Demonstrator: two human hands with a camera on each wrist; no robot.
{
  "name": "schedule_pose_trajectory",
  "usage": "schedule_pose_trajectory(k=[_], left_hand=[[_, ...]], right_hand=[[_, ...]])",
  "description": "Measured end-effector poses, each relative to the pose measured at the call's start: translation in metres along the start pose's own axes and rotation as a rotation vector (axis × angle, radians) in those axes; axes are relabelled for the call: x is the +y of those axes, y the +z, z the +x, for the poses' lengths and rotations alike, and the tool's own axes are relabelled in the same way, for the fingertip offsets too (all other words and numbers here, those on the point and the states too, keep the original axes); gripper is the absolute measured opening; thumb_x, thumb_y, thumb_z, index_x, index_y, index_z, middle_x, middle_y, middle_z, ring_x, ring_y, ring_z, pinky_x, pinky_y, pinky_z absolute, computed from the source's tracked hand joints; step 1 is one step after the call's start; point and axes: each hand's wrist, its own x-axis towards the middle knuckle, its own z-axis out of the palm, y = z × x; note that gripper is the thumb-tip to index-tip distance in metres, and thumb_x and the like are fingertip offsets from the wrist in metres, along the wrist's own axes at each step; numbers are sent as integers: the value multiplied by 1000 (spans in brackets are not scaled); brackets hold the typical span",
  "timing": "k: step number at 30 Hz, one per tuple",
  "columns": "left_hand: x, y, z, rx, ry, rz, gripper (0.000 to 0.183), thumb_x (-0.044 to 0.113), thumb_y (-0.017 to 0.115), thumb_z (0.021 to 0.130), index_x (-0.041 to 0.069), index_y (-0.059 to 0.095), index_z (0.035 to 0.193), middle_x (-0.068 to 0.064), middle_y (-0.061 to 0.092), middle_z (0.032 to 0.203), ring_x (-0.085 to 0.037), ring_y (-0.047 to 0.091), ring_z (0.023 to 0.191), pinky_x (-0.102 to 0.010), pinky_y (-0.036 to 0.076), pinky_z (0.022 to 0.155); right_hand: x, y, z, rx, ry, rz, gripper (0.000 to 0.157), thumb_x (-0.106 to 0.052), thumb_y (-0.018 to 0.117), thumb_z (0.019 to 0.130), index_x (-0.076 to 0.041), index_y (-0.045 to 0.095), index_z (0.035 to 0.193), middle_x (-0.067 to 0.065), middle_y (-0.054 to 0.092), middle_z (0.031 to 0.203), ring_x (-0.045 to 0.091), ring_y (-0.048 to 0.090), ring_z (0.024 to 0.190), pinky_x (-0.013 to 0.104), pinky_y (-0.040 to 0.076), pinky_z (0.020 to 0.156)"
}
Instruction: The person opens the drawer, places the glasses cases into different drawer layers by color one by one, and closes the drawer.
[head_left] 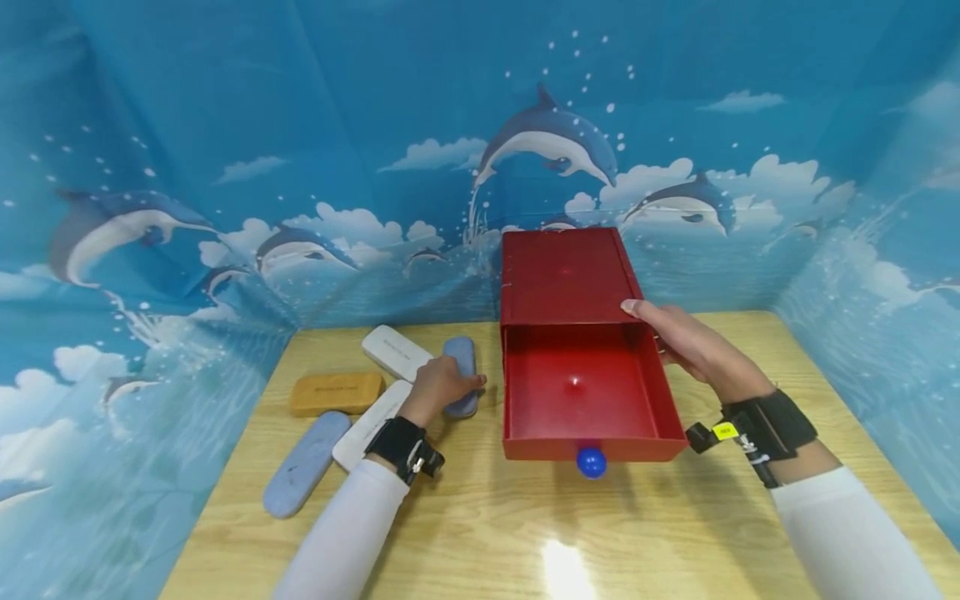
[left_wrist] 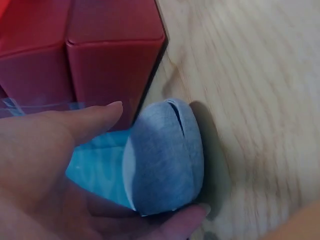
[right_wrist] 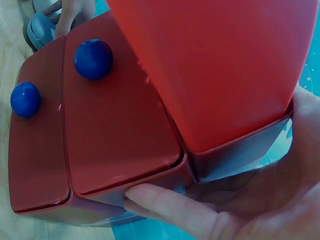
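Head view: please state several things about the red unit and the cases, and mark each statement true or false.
1. The top drawer of the red unit is open. True.
2. All cases are white. False: one is an orange case.
3. The top drawer's knob is blue. True.
4. Both grips touch the red unit. False: the left grip is at a blue-gray case.
5. The right grip touches the red unit. True.

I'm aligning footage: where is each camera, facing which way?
Head: on the head, facing forward and down at the red drawer unit; left hand, right hand, white sleeves show.
Left wrist: on that wrist, facing the gray-blue case; left fingers show.
Right wrist: on that wrist, facing the drawer fronts; both hands show.
Both wrist views share case and unit.
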Motion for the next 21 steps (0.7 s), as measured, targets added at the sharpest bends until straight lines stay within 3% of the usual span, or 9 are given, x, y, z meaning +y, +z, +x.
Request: schedule_pose_trajectory(k=[7, 15, 21], left_hand=[[4, 9, 13, 101, -39, 89, 51, 55, 69, 79, 14, 52, 53, -5, 51, 60, -21, 51, 56, -38, 42, 48], [5, 13, 17, 121, -47, 95, 41, 42, 72, 78, 13, 57, 54, -8, 58, 64, -23, 53, 53, -37, 42, 41], [4, 15, 18, 127, -10, 130, 39, 47, 73, 73, 15, 57, 58, -5, 57, 66, -21, 52, 56, -37, 41, 43]], right_hand=[[1, 0, 0, -1, -3, 0, 64, -55, 42, 97, -1, 45, 131, 28, 53, 121, 37, 64, 91, 51, 54, 71], [1, 0, 0, 2, -10, -6, 63, -54, 41, 97, -1, 44, 131, 27, 53, 121, 37, 64, 91, 52, 54, 71], [1, 1, -1, -1, -15, -9, 62, -54, 40, 98, -2, 45, 131, 26, 54, 121, 37, 64, 92, 52, 54, 72]])
